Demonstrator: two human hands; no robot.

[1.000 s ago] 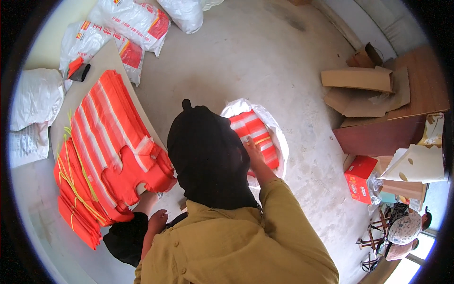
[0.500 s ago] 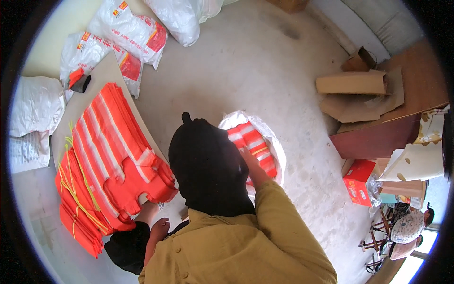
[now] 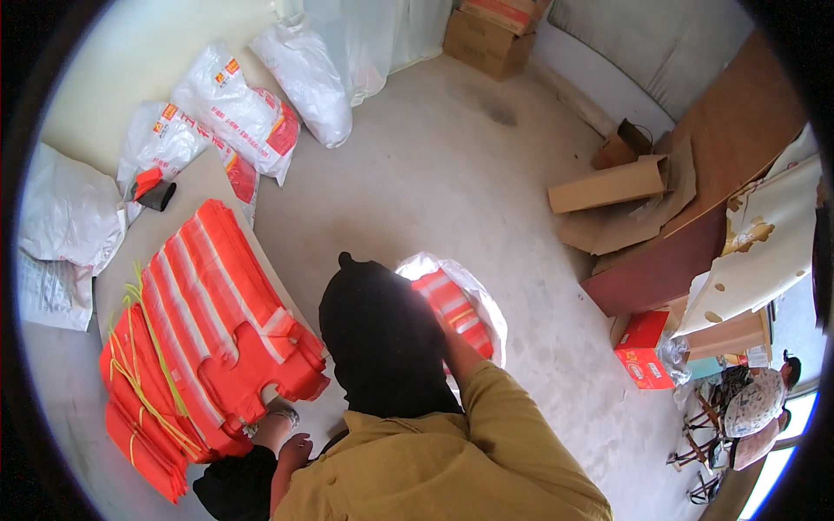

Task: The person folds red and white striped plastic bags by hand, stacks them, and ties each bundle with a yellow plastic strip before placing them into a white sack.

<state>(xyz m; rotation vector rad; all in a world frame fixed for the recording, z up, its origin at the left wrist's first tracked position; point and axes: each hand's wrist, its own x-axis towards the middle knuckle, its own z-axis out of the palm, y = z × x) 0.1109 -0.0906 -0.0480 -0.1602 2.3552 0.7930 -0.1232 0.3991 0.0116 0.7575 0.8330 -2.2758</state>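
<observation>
Right hand (image 3: 458,343): fingers, earlier visible at the bundle, now hidden behind black cloth (image 3: 373,347); grip cannot be told.
Left hand (image 3: 295,451): lower frame, apart from right; grip unclear.
Striped bundle (image 3: 465,321): centre frame, still inside white sack (image 3: 497,323).

Upper left of frame: white plastic sacks with red print (image 3: 233,113), lying side by side; plain white sack (image 3: 300,82) just to the right. Left edge: further white sack (image 3: 71,207). Top centre: stacked cartons (image 3: 484,43), to the right of pale curtain (image 3: 373,39). Right: opened cardboard box (image 3: 604,186) on brown wooden cabinet (image 3: 730,130); torn cream sheet (image 3: 751,269) below. Farther down at right: red box (image 3: 645,358), with crumpled clear plastic (image 3: 674,354) just beside. Lower right: two persons (image 3: 753,402), near dark-legged stools (image 3: 695,425) and bright window (image 3: 784,460).
</observation>
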